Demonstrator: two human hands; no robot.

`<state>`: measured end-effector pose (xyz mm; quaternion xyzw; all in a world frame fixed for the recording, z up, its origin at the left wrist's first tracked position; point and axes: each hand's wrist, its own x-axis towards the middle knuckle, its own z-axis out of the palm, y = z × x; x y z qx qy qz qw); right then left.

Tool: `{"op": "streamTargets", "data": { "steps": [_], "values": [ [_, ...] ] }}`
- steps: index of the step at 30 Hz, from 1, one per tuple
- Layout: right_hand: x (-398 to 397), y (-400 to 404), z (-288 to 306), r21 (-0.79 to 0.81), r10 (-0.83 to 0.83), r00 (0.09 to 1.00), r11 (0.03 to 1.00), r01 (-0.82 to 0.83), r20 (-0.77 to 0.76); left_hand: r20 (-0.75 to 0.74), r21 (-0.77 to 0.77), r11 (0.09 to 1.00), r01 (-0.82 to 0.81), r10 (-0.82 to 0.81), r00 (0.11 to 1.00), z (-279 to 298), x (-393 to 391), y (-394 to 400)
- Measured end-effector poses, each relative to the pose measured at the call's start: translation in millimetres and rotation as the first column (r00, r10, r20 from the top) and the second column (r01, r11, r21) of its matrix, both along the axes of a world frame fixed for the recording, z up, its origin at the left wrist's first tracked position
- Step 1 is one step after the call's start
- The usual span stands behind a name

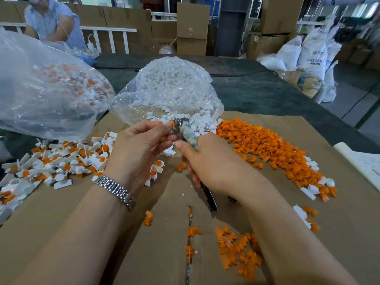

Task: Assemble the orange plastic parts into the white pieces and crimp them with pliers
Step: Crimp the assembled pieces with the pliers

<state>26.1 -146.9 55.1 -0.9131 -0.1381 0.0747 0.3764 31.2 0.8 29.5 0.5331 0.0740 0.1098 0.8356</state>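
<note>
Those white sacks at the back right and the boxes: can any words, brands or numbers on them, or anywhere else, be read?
"ABS RESIN": on the white sack at the back right, last letters cut off at its edge.
Logo and smaller line on that sack: too blurred to read.
Letters on the sack behind: partial, unreadable.
Label on a cardboard box: too small.
Print on the white sheet at the right edge: too faint.

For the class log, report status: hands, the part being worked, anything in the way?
Left hand pinches orange-and-white piece. Right hand grips pliers, nose at the piece. Nothing between them; loose orange parts lie right.
</note>
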Motion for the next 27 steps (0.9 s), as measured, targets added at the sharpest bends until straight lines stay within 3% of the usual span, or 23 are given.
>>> {"op": "streamTargets", "data": {
  "steps": [5,10,16,21,24,27],
  "values": [
    [3.0,4.5,-5.4,0.067,-0.028,0.999,0.997,0.030,-0.030,0.003,-0.030,1.000,0.005,-0.005,1.000,0.0,2.1,1.6],
    [8.8,-15.8,5.9,0.234,0.056,0.956,0.972,0.013,-0.287,0.022,0.069,0.998,-0.003,0.001,1.000,-1.3,1.9,1.1],
    [24.2,-43.9,2.0,-0.043,-0.141,0.990,0.989,0.141,0.014,0.025,0.164,0.986,-0.028,0.024,0.999,-2.0,-0.4,-3.5],
    [35.4,-52.3,-17.5,-0.361,-0.267,0.945,0.876,0.319,0.188,0.014,0.296,0.954,-0.051,0.049,0.999,-1.9,-1.2,-2.6],
    [39.8,-57.3,-24.1,-0.505,-0.302,0.922,0.773,0.385,0.240,0.019,0.538,0.822,-0.186,0.209,0.978,-6.1,1.7,5.1],
    [42.6,-59.2,-27.9,-0.553,-0.323,0.917,0.732,0.398,0.234,0.128,0.815,0.484,-0.319,0.386,0.914,-10.0,7.2,19.6]
  ]
}}
